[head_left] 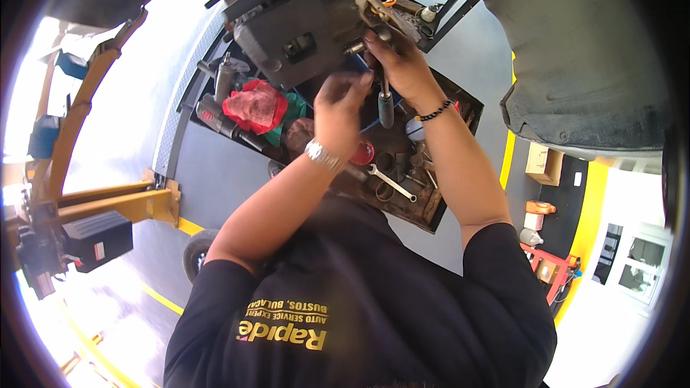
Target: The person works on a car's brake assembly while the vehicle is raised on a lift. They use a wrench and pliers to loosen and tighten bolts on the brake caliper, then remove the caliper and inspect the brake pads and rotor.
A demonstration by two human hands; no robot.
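A dark metal brake assembly (pixel 287 36) hangs in front of me at the top centre. My right hand (pixel 402 65), with a bead bracelet at the wrist, is closed around a screwdriver-like tool whose grey handle (pixel 386 108) points down. Its fingertips rest by a small metal pin (pixel 354 47) on the assembly. My left hand (pixel 341 104), with a metal wristband, has its fingers curled against the underside of the assembly. Whether it holds anything is hidden.
Below the hands a dark tool tray (pixel 431 212) holds a red rag (pixel 251 104), an air tool (pixel 215 118), a wrench (pixel 392 183) and small parts. A car wheel arch (pixel 575 65) fills the right. A yellow lift arm (pixel 108 201) lies left, a cardboard box (pixel 544 164) and red cart (pixel 550 266) right.
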